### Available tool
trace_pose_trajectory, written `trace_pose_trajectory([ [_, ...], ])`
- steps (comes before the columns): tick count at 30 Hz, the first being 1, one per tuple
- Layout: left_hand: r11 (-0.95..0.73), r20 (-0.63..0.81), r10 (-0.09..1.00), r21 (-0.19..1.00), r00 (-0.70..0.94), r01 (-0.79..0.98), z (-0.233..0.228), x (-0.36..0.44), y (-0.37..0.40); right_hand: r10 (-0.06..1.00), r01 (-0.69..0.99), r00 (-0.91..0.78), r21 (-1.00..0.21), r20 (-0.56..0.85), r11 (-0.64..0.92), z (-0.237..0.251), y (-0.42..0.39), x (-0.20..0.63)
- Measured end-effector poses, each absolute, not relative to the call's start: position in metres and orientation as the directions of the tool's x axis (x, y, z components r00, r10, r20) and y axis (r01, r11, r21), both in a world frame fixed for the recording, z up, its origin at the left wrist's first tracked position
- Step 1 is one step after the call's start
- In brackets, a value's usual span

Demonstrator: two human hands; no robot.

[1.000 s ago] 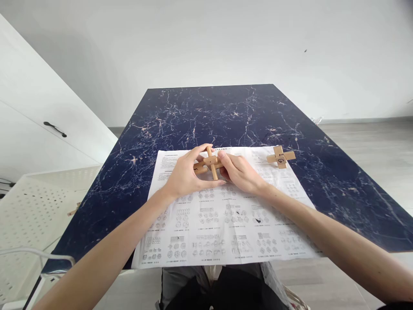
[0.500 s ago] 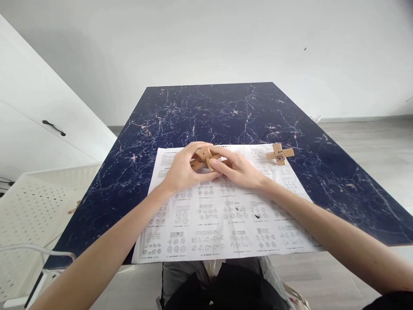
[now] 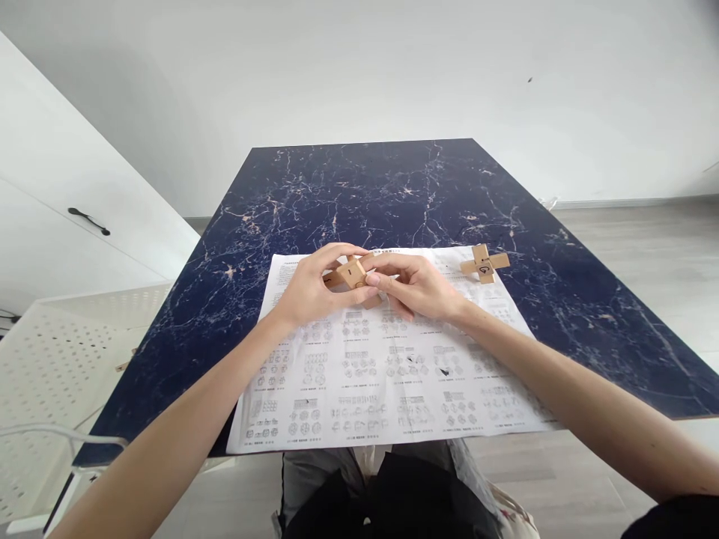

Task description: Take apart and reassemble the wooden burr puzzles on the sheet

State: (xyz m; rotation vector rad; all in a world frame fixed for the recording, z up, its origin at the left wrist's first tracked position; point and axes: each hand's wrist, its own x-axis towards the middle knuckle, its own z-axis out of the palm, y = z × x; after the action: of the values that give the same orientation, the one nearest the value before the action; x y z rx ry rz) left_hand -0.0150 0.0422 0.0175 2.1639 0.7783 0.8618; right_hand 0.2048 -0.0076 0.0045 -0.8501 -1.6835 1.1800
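A light wooden block puzzle [image 3: 352, 274] with dark marks on its faces sits between my two hands, over the top of a printed sheet. My left hand [image 3: 314, 288] curls round its left side, thumb in front and fingers behind. From the right, my right hand [image 3: 421, 288] grips it with thumb and forefinger. Fingers hide part of the puzzle. Apart from both hands, a second wooden puzzle piece [image 3: 484, 264], cross-shaped and marked with a symbol, stands on the sheet's upper right. The paper sheet [image 3: 359, 382] carries rows of small diagrams.
The dark blue marbled table [image 3: 348, 191] reaches back toward the white wall. At the left stand a white cabinet [image 3: 73, 172] with a black handle and a perforated white basket [image 3: 61, 352]. A small wooden piece [image 3: 122, 367] shows beside the table's left edge.
The puzzle has turned in my hands, so a marked block face now shows larger toward me. My right fingers have shifted on it. The cross-shaped piece stays in place.
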Motion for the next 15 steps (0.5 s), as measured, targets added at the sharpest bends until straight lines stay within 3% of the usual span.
trace_pose_trajectory([
  [7,-0.505,0.233,0.764,0.797,0.601,0.332,0.017,-0.011,0.038,0.902,0.015,-0.38,-0.973,0.207,0.23,0.0,-0.007,0.205],
  [13,-0.567,0.283,0.715,0.769,0.639,0.295,0.014,-0.006,0.033,0.848,-0.093,-0.512,-0.99,0.135,0.102,0.002,-0.005,0.205],
  [15,-0.53,0.27,0.721,0.808,0.639,0.257,0.012,-0.006,0.032,0.835,-0.123,-0.536,-0.99,0.128,0.073,0.004,-0.004,0.204],
])
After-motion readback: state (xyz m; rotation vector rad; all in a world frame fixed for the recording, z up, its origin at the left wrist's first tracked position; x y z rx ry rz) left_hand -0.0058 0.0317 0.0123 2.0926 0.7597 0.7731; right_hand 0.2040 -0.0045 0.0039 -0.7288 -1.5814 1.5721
